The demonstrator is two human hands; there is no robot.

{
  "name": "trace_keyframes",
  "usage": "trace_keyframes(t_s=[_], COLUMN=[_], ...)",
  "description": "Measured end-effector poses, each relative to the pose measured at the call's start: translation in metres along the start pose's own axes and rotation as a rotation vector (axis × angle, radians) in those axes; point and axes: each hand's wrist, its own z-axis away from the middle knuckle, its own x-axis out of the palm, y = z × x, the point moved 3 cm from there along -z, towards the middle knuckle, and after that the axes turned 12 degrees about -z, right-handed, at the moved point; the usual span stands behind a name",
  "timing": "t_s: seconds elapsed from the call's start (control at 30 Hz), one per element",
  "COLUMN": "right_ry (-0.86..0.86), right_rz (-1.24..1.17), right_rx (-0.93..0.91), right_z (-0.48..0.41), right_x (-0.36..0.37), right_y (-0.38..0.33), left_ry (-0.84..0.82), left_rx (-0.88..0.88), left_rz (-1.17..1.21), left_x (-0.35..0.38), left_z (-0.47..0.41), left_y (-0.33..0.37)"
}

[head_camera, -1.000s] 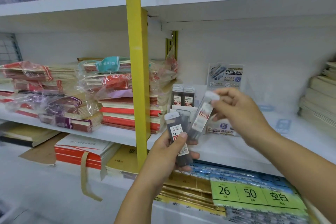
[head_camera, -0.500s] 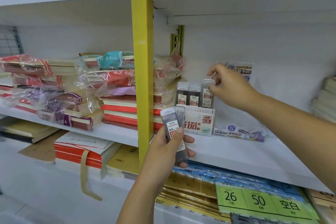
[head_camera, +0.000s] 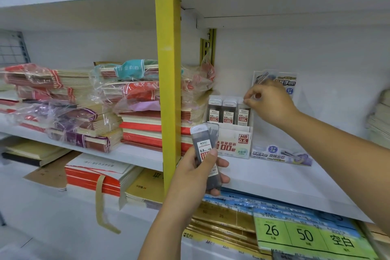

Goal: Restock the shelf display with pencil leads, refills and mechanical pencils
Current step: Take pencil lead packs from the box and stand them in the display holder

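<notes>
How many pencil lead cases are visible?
5 lead cases: three side by side in the display box, the rightmost pinched by the right hand; two in the left hand. More may hide behind them.

A stationery shop, seen close up at its stock shelves. White shelf boards (head_camera: 274, 179) run past a yellow upright post (head_camera: 167, 69) and carry stacks of plastic-wrapped exercise books (head_camera: 135, 95), a printed cardboard display box (head_camera: 234, 143) with rows of identical pencil-lead cases (head_camera: 228, 112) standing in it, and flat refill packets (head_camera: 280, 155) beside it. On the level below lie gold-coloured paper packs (head_camera: 221, 217) and a green label card (head_camera: 306, 236) printed with 26 and 50.
</notes>
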Motion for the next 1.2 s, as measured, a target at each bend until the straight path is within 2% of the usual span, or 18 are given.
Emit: trace_keyframes(t_s=[0.13, 0.2, 0.27, 0.37, 0.53, 0.67, 0.73, 0.8, 0.9, 1.0, 1.1, 1.2], right_ry=[0.083, -0.035, -0.224, -0.353, -0.221, 0.01, 0.131, 0.177, 0.129, 0.038, 0.009, -0.057], right_rz=[-0.115, -0.325, -0.552, -0.669, -0.835, -0.935, -0.866, -0.694, -0.355, -0.127, -0.029, -0.082], right_rx=[-0.097, -0.113, -0.047, 0.03, 0.073, 0.132, 0.054, -0.062, -0.171, -0.191, -0.19, -0.144], right_z=[0.028, 0.055, 0.08, 0.098, 0.104, 0.084, 0.067, 0.052, 0.035, 0.024, 0.017, 0.013], right_x=[-0.017, -0.022, -0.019, -0.01, -0.012, -0.036, -0.051, -0.06, -0.057, -0.041, -0.028, -0.016], right_y=[-0.025, -0.045, -0.062, -0.068, -0.058, -0.041, -0.037, -0.038, -0.04, -0.035, -0.027, -0.019], left_ry=[-0.007, -0.024, -0.047, -0.069, -0.089, -0.058, -0.034, -0.019, -0.016, -0.015, -0.009, -0.01], left_rx=[0.017, 0.033, 0.057, 0.082, 0.043, -0.005, -0.002, 0.004, 0.005, 0.005, 0.006, 0.007], left_rz=[-0.012, -0.021, -0.044, -0.101, -0.131, -0.089, -0.085, -0.078, -0.073, -0.066, -0.056, -0.05], left_x=[-0.001, -0.001, 0.002, 0.008, 0.017, 0.012, 0.008, 0.006, 0.004, 0.004, 0.004, 0.003], left_z=[0.003, 0.004, 0.006, 0.009, 0.011, 0.009, 0.008, 0.006, 0.006, 0.005, 0.004, 0.003], left_y=[0.002, 0.004, 0.007, 0.01, 0.005, 0.003, 0.003, 0.004, 0.004, 0.004, 0.003, 0.002])
